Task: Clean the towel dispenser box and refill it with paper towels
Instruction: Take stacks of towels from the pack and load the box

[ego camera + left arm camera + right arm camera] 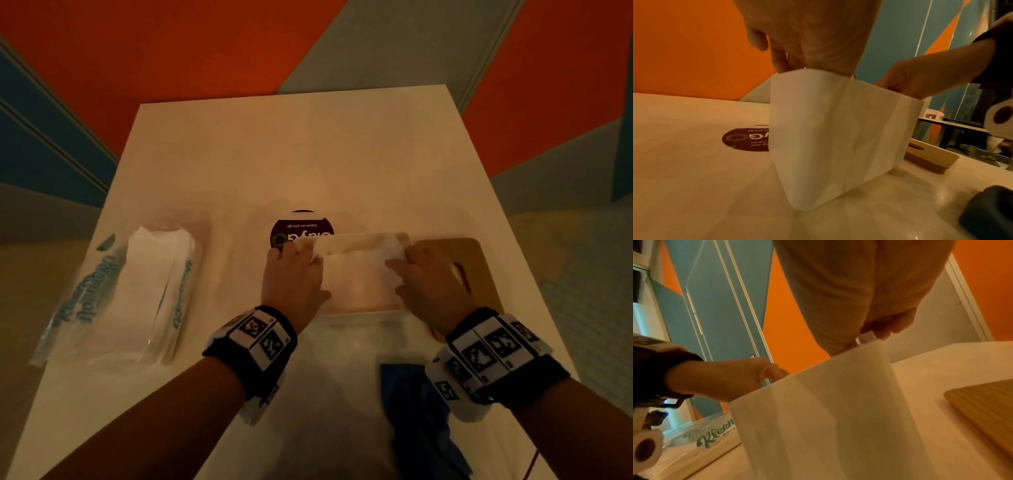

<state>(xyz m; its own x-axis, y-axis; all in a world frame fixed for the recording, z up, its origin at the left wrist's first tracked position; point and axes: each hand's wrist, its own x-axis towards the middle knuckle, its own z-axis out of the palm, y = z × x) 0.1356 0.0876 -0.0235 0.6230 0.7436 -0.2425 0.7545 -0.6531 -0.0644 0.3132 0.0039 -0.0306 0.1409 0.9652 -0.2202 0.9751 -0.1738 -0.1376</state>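
Because the dispenser box [363,274] is a thin-walled, translucent white plastic tub standing open-topped at the centre of the head view, I judge it light, fairly stiff at the rim and smooth enough to slide on the worktop [239,164]. The stack of paper towels [356,251] inside it is soft, compressible and easily creased. I would therefore take the stack at its two short ends and steady the box by its end walls.

My left hand [293,274] is at the left end of the box. Its fingers curl over the rim and pinch the towel edge there. My right hand [428,277] mirrors it at the right end, fingers reaching down inside the rim onto the towels; the right wrist view shows a fingertip hooked over the wall. Both wrists are held above the box, palms down, forearms running up from the bottom of the frame.

The wooden lid [469,260] lies flat just right of the box. The opened towel pack [137,294] lies at centre left, well apart from the box. A blue cloth [411,397] lies at lower right.
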